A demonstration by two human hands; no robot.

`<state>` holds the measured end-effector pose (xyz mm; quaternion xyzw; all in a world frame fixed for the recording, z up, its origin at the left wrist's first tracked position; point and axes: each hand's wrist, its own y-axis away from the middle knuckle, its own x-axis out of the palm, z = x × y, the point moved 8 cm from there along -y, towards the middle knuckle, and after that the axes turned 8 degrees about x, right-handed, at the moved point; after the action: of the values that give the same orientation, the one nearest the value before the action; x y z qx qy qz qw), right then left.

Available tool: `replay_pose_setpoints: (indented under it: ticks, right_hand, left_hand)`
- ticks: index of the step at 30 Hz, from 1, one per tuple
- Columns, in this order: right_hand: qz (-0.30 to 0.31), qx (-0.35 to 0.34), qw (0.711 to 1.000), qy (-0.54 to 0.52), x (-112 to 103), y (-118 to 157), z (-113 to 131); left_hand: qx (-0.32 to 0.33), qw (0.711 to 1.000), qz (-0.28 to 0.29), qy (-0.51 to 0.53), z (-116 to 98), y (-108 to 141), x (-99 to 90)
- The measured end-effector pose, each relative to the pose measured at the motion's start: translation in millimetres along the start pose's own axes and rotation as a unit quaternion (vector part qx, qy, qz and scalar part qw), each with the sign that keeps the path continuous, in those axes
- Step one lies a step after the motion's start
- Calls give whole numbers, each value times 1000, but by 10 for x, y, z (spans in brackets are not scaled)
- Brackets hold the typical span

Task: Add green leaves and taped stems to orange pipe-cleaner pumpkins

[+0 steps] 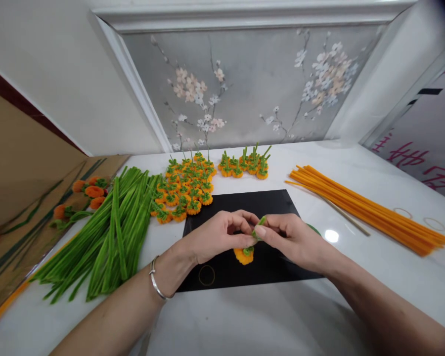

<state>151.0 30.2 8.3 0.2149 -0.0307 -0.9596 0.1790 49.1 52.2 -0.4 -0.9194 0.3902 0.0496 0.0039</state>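
Note:
Over the black mat [278, 272], my left hand [228, 230] and my right hand [287, 235] meet with their fingertips closed on a short green pipe cleaner [260, 226]. The thumb and fingers of both hands pinch it, and they hide part of its length. Just under the left fingertips is an orange pipe-cleaner flower [244, 256] with a green curl at its top. Whether the flower is joined to the green piece or rests on the mat, I cannot tell.
Long green pipe cleaners [111, 232] lie left, beside finished-looking orange flowers [187, 185] grouped at the back. A smaller group [246, 163] stands right of them. Orange pipe cleaners [367, 210] lie right. A rubber band [206, 275] is on the mat. A wall panel [244, 89] rises behind.

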Motion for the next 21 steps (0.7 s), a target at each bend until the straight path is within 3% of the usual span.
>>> replay_pose_setpoints:
  ticks: [6, 15, 21]
  right_hand:
    - [-17, 1, 1000, 0, -12, -17, -14]
    - [-12, -26, 1000, 10, -17, 0, -6]
    - [-16, -7, 999, 45, -10, -6, -44]
  left_hand:
    - [7, 998, -40, -44, -20, -5, -13]
    - [2, 997, 16, -70, -42, 12, 2]
    - [17, 994, 13, -105, -62, 2, -18]
